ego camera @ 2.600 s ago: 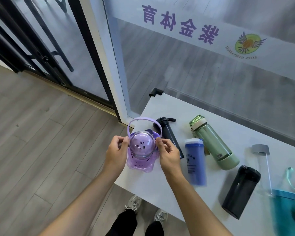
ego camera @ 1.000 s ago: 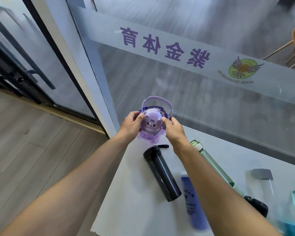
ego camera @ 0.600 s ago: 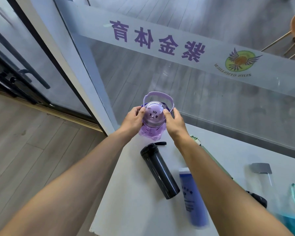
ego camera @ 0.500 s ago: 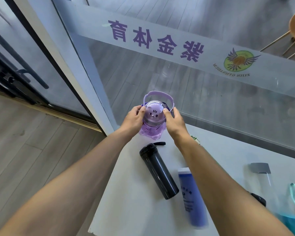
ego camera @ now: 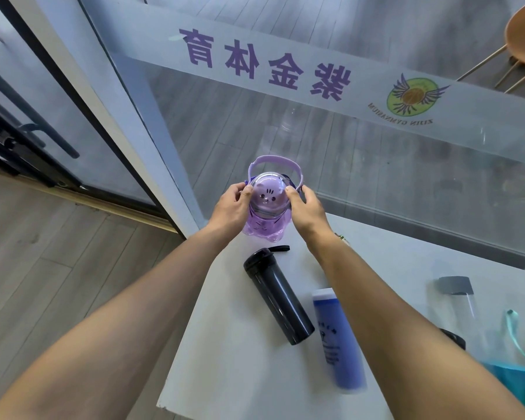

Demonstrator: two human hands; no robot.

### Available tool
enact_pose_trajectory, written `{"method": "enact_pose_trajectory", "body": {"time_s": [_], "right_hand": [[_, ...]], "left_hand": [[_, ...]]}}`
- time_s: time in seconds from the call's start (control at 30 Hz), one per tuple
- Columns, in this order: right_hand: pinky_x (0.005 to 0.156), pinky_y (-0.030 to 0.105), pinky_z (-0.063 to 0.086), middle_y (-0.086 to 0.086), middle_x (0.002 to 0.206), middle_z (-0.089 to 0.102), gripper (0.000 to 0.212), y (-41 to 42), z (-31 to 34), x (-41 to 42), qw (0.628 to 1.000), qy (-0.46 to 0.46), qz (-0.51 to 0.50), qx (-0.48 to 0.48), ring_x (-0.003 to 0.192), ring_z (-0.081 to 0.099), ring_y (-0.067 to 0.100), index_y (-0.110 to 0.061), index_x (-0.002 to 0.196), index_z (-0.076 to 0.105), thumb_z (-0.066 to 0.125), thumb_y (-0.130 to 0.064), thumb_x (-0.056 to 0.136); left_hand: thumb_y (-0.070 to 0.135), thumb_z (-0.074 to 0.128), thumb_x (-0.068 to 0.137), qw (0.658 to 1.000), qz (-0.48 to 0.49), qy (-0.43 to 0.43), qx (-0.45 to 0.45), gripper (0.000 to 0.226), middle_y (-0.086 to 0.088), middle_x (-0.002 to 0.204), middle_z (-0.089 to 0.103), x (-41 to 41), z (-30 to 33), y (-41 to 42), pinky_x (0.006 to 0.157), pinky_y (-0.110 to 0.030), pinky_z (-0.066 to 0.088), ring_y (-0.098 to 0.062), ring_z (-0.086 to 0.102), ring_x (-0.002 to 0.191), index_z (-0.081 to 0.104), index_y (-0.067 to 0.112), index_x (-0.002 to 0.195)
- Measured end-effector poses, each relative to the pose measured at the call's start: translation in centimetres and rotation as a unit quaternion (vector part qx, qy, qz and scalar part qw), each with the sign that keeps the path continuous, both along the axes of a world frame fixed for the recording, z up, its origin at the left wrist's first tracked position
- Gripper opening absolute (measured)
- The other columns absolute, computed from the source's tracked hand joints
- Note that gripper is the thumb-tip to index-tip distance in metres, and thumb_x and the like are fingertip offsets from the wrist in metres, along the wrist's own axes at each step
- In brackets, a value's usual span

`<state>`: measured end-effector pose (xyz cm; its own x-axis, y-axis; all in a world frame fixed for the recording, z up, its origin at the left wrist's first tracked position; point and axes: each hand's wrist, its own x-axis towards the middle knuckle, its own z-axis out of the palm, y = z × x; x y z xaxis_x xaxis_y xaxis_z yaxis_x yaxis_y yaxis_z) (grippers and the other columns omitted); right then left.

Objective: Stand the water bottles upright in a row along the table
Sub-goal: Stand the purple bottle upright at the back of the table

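Purple plastic sits pinched between both outstretched hands: the left hand [ego camera: 231,207] and right hand [ego camera: 308,209] press fingertips against either side of the domed lid of the purple bottle [ego camera: 267,207]. It stands upright at the far left corner of the white bench [ego camera: 234,359], handle raised. Nearer, a black bottle [ego camera: 278,297] and a blue bottle [ego camera: 337,341] lie flat beside each other.

Bright daylight is flooding the scene evenly; shadows are lying soft on the tabletop [ego camera: 243,353], the wide lens is bending door frames, and edges are blurring.
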<state>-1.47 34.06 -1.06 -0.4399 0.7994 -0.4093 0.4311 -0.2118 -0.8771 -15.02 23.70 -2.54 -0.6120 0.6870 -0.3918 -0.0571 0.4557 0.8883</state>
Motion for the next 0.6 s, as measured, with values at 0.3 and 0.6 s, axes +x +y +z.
{"method": "enact_pose_trajectory", "body": {"time_s": [0.3,0.6], "right_hand": [[0.092,0.03,0.043,0.004,0.124,0.061,0.051,-4.4,1.5,5.1,0.995,-0.07,-0.003,0.074,0.107,0.057,0.017,-0.022,0.145,0.046,0.055,-0.042,0.099],[0.1,0.033,0.046,0.005,0.119,0.064,0.039,-8.9,1.6,11.3,0.987,-0.126,-0.001,0.102,0.109,0.06,0.018,-0.02,0.133,0.057,0.061,-0.028,0.095]], "left_hand": [[0.039,0.046,0.1,0.985,-0.09,0.13,-0.072,0.045,-0.004,0.14,0.052,3.6,1.4,-5.6,0.108,-0.042,0.038,-0.023,0.05,0.126,0.046,0.019,0.14],[0.039,0.05,0.097,0.931,-0.242,0.247,-0.119,0.039,-0.001,0.135,0.051,12.5,0.6,-10.9,0.104,-0.043,0.037,-0.028,0.046,0.119,0.052,0.027,0.134]]}}
